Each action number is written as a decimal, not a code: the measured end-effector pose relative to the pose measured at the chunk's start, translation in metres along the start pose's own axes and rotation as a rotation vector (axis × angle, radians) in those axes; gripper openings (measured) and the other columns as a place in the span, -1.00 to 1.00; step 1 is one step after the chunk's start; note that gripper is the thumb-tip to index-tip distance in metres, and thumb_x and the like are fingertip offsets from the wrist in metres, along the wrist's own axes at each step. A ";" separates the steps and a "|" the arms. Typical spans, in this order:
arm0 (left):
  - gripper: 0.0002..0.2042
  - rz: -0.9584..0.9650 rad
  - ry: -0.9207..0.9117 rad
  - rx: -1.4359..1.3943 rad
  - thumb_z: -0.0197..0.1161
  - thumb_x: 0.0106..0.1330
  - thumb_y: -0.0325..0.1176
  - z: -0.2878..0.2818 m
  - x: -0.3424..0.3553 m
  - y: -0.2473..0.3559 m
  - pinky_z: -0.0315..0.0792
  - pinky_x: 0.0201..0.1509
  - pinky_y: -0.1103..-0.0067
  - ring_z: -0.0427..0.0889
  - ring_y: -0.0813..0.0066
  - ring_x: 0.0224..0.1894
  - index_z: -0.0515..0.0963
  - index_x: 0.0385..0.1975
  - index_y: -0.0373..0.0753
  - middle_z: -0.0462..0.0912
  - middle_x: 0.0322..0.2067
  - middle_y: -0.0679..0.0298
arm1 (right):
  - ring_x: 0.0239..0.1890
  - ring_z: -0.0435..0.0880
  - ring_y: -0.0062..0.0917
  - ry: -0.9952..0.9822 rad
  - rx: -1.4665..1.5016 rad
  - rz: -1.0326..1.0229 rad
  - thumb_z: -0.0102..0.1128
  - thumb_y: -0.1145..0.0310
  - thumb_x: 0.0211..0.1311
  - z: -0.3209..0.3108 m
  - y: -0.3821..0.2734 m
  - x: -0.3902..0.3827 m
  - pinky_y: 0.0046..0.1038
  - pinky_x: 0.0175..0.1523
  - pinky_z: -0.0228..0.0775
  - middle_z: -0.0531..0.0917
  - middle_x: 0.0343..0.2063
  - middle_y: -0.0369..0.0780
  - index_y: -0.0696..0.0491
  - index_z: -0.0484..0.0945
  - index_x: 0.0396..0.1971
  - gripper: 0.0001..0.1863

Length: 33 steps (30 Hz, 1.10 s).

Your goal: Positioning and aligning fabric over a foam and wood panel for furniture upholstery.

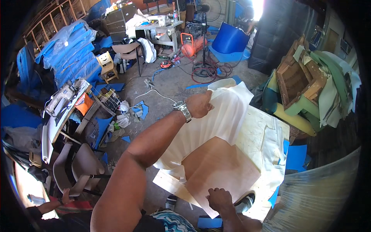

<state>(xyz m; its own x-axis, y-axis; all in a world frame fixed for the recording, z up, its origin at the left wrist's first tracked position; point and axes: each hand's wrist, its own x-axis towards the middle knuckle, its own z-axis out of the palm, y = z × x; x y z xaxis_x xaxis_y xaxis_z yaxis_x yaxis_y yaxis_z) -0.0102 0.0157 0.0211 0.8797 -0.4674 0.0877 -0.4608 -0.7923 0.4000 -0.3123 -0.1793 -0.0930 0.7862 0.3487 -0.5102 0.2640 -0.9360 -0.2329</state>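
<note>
A sheet of white cloth (226, 112) is draped in folds over the far part of a pale wooden board (259, 120). My left hand (200, 105), with a metal-band watch on the wrist, is stretched far forward and closed on the cloth's far left edge. On the board, partly covered by the cloth, lies a flat brown sheet (220, 170). My right hand (220, 199) is at the near edge of that brown sheet, its fingers curled in; whatever they hold is hidden. More white cloth (273, 145) lies crumpled along the board's right side.
On the left are a sewing machine table (67, 104), grey chairs (87, 164) and another person's hand (65, 198). Ahead, an orange compressor (193, 45) and coiled red hose (216, 73) lie on the floor. A wooden frame with green covering (303, 81) stands at right, near plastic sheeting (324, 189).
</note>
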 end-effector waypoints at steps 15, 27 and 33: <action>-0.60 -0.014 -0.002 -0.016 0.24 0.27 -0.23 0.001 0.000 -0.001 0.45 -0.11 0.11 0.63 -0.16 -0.16 0.33 -0.09 -0.40 0.64 -0.29 -0.15 | -0.06 0.65 -0.16 -0.052 0.009 0.016 0.10 0.07 0.34 -0.003 -0.002 0.001 -0.11 0.00 0.49 0.67 -0.16 -0.08 0.03 0.57 -0.09 -0.64; -0.60 0.014 -0.002 -0.041 0.23 0.30 -0.22 0.006 0.003 -0.007 0.44 -0.12 0.10 0.62 -0.18 -0.17 0.32 -0.04 -0.37 0.62 -0.29 -0.18 | -0.08 0.66 -0.16 -0.034 0.018 0.018 0.11 0.08 0.34 -0.002 -0.001 0.000 -0.11 -0.01 0.49 0.68 -0.17 -0.08 0.03 0.57 -0.11 -0.66; -0.59 -0.008 -0.019 -0.018 0.22 0.32 -0.20 0.005 0.003 -0.006 0.45 -0.13 0.09 0.61 -0.20 -0.18 0.30 -0.01 -0.33 0.62 -0.30 -0.19 | -0.09 0.66 -0.15 -0.026 0.015 0.013 0.12 0.08 0.33 -0.001 -0.001 0.000 -0.12 -0.03 0.50 0.68 -0.19 -0.09 0.03 0.57 -0.13 -0.67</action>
<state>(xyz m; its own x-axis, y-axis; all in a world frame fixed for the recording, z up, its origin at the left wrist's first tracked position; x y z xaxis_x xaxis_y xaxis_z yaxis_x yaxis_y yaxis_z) -0.0058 0.0173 0.0149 0.8807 -0.4687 0.0676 -0.4518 -0.7887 0.4170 -0.3123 -0.1788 -0.0916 0.7747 0.3379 -0.5345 0.2457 -0.9397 -0.2380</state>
